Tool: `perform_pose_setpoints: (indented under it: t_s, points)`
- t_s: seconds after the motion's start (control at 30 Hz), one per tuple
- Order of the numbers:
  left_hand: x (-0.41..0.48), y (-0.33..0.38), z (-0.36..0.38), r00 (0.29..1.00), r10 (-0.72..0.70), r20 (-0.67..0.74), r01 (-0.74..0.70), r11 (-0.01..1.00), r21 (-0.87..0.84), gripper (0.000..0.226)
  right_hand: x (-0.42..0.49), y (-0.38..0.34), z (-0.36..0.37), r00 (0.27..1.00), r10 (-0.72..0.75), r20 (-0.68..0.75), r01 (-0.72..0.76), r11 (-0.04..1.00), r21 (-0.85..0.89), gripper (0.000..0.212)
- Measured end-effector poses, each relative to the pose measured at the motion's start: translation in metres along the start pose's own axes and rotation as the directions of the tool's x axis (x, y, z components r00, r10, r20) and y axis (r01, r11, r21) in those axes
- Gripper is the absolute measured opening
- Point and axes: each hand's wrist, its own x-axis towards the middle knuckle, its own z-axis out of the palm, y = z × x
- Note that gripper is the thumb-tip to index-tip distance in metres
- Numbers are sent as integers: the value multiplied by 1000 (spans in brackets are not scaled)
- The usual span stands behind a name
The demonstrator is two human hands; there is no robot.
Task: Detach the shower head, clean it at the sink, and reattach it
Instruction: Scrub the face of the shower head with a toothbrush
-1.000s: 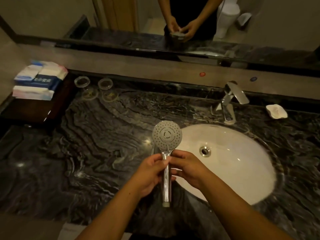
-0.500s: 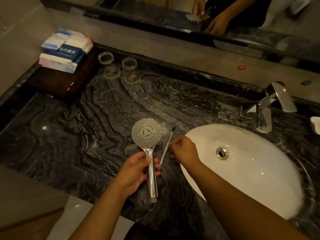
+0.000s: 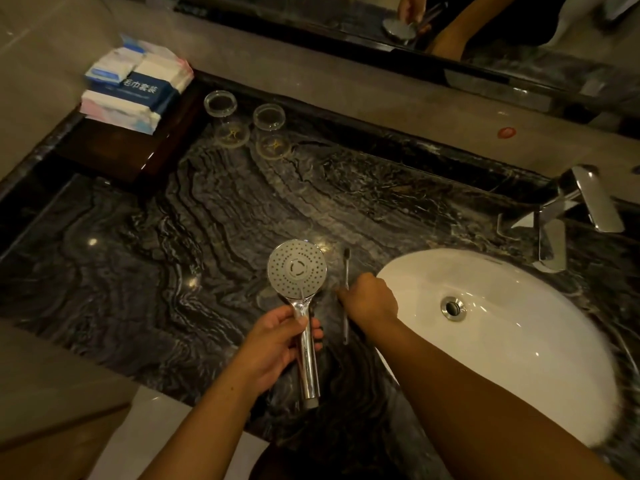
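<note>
The shower head (image 3: 297, 268) is already off its hose, held up over the dark marble worktop (image 3: 145, 271) with its nozzle face turned toward the camera. It looks like a rigid, chromed piece: probably light for its size, hard enough not to deform, and likely slippery along the polished handle, the more so once wet. The sensible place to take it is where it is held now, on the upper handle just below the neck, which leaves the face free for scrubbing.

The left hand (image 3: 277, 344) is wrapped closed around that handle, thumb across the front, with the lower end of the handle sticking out below the fist.

Just to its right, the right hand (image 3: 370, 299) is curled narrow around a thin toothbrush (image 3: 346, 268), whose bristled end points away from the person and whose tail shows below the hand. Whether the brush is lifted or touching the worktop I cannot tell.

Right of both hands lies the white sink (image 3: 519, 341), with the faucet (image 3: 561, 216) beyond it.
</note>
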Motion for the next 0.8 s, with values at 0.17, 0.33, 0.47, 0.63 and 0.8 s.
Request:
perform_pose_setpoints:
  t_s: [0.17,0.33,0.47,0.63,0.8]
  points:
    - [2,1,13,1000,-8,30,7,1000,14,20,-6,28,-5,995,-95,38,82,964,251,22]
    - [0,-1,32,996,-11,86,8,999,42,20,-29,60,-43,993,-91,77,15,739,673,15]
    - [-3,-5,53,992,-21,123,13,998,63,22,-51,78,-76,994,-92,-52,102,706,701,17]
    - [-8,-12,79,982,-13,187,-9,994,111,28,-66,86,-98,997,-71,-31,69,646,760,33]
    - [-10,-19,101,974,-19,224,-17,987,159,26,-80,94,-110,973,-215,-88,218,716,663,31]
